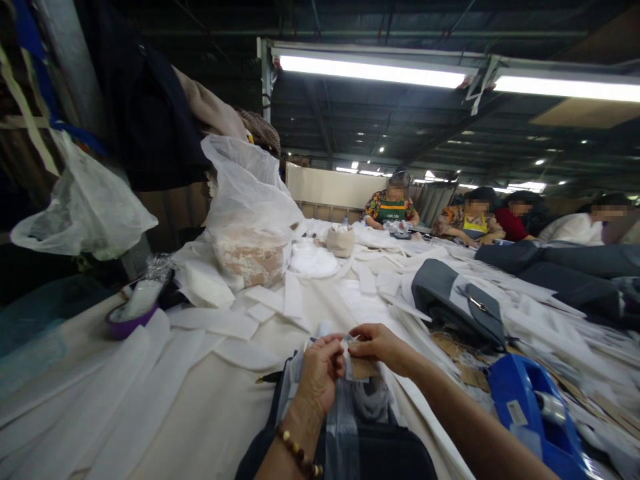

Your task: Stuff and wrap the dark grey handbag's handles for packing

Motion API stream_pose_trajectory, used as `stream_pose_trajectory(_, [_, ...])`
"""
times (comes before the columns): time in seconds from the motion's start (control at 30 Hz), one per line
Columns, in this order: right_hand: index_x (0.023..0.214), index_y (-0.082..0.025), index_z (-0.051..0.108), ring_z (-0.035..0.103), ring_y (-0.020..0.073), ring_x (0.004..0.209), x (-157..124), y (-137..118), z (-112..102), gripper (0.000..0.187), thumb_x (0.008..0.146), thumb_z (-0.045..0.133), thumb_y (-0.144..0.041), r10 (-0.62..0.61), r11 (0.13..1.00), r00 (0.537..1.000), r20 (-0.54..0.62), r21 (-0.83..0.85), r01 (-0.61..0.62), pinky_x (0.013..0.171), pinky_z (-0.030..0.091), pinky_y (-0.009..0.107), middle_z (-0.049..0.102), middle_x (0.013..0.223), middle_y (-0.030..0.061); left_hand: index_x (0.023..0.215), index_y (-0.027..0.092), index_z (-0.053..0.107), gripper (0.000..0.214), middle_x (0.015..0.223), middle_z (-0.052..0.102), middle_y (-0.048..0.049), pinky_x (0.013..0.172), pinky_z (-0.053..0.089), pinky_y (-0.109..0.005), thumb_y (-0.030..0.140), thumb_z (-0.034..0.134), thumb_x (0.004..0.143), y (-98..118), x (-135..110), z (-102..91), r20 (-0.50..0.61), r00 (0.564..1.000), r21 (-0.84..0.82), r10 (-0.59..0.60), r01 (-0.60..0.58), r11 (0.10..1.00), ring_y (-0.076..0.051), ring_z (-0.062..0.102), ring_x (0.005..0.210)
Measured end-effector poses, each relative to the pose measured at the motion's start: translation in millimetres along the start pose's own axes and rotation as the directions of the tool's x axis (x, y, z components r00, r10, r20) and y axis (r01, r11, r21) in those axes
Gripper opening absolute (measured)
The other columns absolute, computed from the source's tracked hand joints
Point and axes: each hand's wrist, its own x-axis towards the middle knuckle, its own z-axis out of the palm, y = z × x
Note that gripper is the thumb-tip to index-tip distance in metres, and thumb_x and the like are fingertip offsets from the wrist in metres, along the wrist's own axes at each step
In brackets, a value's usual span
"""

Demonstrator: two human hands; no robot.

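Observation:
A black bag (385, 448) lies right in front of me, with a strip of clear plastic film (343, 427) running down its middle. At its far end my left hand (320, 370) pinches the film between thumb and fingertips; a beaded bracelet is on that wrist. Close beside it, my right hand (383, 347) has its thumb and fingers closed on the same clear film. Just below the right fingers sits a small brown piece of card (364, 369), partly under the film. The exact grip points are partly hidden by the fingers.
White sheet pieces (225, 322) cover much of the table. A purple tape roll (131, 323) and a large clear plastic bag (250, 200) stand left. To the right are a grey bag (455, 300) and a blue tape dispenser (530, 400). Several people sit across the table.

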Motion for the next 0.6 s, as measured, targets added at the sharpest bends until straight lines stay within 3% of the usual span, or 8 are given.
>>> stream_pose_trajectory(0.23, [0.091,-0.014,0.056,0.059,0.0127,0.059,-8.3,-2.3,3.6,0.043,0.052,0.074,-0.018,0.071,0.979,0.997,-0.012,0.192,-0.067,0.063,0.046,0.026,0.059,0.06,-0.0034,0.066,0.018,0.053,0.016,0.037,0.046,0.0083,0.034,0.011,-0.018,0.014,0.065,0.056,-8.5,-5.8,-7.8,-0.071,0.997,0.289,0.028,-0.006,0.957,-0.005,0.033,0.029])
stream_pose_trajectory(0.37, [0.095,-0.014,0.053,0.06,0.0126,0.057,-14.7,-6.0,4.1,0.047,0.051,0.071,-0.014,0.096,0.972,0.995,-0.008,0.214,-0.092,0.06,0.047,0.026,0.063,0.066,-0.0011,0.052,0.017,0.049,0.018,0.033,0.042,0.0075,0.034,0.01,-0.019,0.014,0.067,0.056,-5.5,-9.7,-12.3,-0.035,0.999,0.381,0.001,0.013,0.924,-0.004,0.032,0.028])
stream_pose_trajectory(0.47, [0.098,-0.015,0.051,0.06,0.0127,0.054,-18.9,-7.0,2.4,0.051,0.05,0.068,-0.014,0.109,0.973,0.994,-0.005,0.207,-0.106,0.059,0.048,0.028,0.064,0.069,-0.0014,0.053,0.015,0.054,0.016,0.039,0.048,0.0043,0.035,0.016,-0.019,0.023,0.067,0.056,0.2,-13.8,-16.3,0.025,0.999,0.383,-0.045,0.031,0.923,-0.005,0.038,0.032])
stream_pose_trajectory(0.6, [0.085,-0.014,0.054,0.058,0.0118,0.052,-24.7,-7.2,-0.2,0.032,0.056,0.066,-0.021,0.116,0.983,0.993,0.005,0.146,-0.115,0.057,0.047,0.027,0.061,0.063,-0.0017,0.064,0.015,0.056,0.026,0.063,0.062,-0.0004,0.037,0.021,-0.019,0.033,0.068,0.05,7.3,-16.7,-21.8,0.095,0.99,0.319,-0.108,0.073,0.945,-0.006,0.046,0.04])
